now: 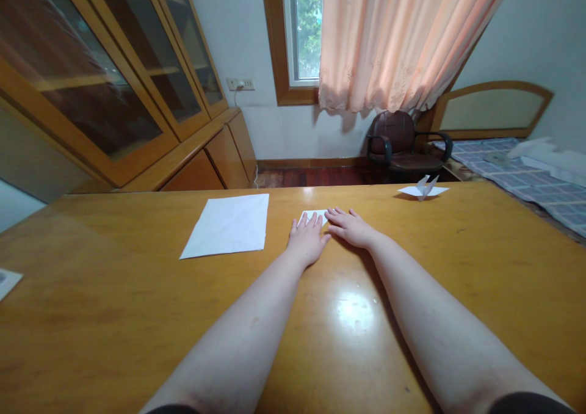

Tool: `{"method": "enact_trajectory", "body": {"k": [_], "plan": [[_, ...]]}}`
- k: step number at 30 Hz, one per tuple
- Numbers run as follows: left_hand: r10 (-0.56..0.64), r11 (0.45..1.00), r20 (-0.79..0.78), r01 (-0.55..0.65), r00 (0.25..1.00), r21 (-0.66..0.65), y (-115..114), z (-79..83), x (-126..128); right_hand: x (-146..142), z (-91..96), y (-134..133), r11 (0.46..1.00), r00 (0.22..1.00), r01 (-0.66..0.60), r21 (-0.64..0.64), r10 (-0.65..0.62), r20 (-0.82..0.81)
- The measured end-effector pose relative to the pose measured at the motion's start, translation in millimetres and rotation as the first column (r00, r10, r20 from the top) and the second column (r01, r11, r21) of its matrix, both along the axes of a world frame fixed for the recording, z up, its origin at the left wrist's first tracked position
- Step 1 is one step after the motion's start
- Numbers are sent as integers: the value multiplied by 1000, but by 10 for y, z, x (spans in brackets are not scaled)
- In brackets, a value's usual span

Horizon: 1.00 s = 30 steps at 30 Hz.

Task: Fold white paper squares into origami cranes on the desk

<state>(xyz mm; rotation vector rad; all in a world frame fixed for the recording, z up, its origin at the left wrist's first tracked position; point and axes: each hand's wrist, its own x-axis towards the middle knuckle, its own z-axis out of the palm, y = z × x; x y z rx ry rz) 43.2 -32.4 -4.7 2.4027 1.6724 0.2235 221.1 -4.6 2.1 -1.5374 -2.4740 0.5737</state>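
My left hand (307, 240) lies flat on the wooden table (137, 316) with its fingers stretched out over a small folded white paper (312, 215). My right hand (349, 226) rests beside it, fingers extended and pressing on the same paper from the right. Most of that paper is hidden under the two hands. A flat white sheet (229, 225) with fold creases lies just left of my left hand. A finished folded paper bird (423, 188) stands near the table's far right edge.
A corner of another paper (7, 281) shows at the table's left edge. Behind the table stand a dark office chair (403, 140), a glass-fronted wooden cabinet (114, 84), a window with a peach curtain (403, 41), and a bed (540, 176) at the right.
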Motion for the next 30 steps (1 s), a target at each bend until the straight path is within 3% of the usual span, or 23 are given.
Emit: {"method": "enact_trajectory", "body": {"k": [11,22,26,30], "plan": [[-52,998,-9,52,999,-26,-30,43,7,48,-29,60,976,976,216,21,-216,32],[-27,1000,-46,27,999,14,-55,28,59,44,12,43,963,964,258,76,-262,51],[18,999,-65,-15,998,43,-65,88,79,36,38,31,957,958,275,90,-281,61],[134,991,-93,-134,987,11,-74,123,101,29,60,20,946,949,291,142,-304,78]]}}
